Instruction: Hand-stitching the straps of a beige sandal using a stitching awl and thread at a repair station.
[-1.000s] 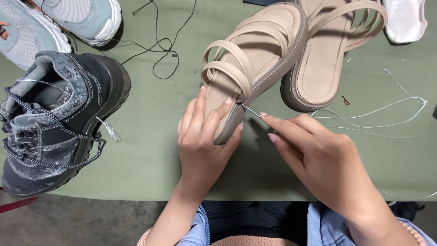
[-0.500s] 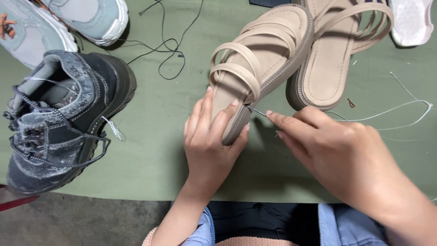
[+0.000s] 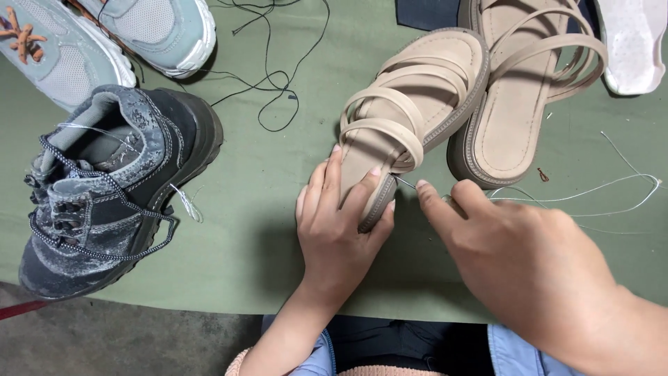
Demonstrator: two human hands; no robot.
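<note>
Forearms are entering from the bottom edge, their elbows cut off by the frame, with blue sleeves and dark clothing only partly showing between them. Left hand (image 3: 337,233) is closing around the toe end of a beige strappy sandal (image 3: 407,125), fingers lying on top and the thumb pressing the sole's edge, so the sandal's tip is disappearing under the palm. Right hand (image 3: 518,254) is sitting just beside that grip, pinching a thin needle (image 3: 406,182) between thumb and forefinger; the needle is tiny and mostly hidden by the fingertips, and whether its point is entering the sole is hard to make out. White thread (image 3: 598,191) is trailing away from behind the right hand across the green table cover (image 3: 264,230). Just beyond the held sandal, touching its side, a second beige sandal (image 3: 522,104) is lying with its far end cut off. Well to the left of the grip, a worn dark laced boot (image 3: 104,195) is resting near the table's edge. Farther off, black cord (image 3: 275,83) is looping over the cover, two pale green sneakers (image 3: 104,35) are running out of the upper left corner, and a white insole (image 3: 637,42) is being cropped at the upper right.
</note>
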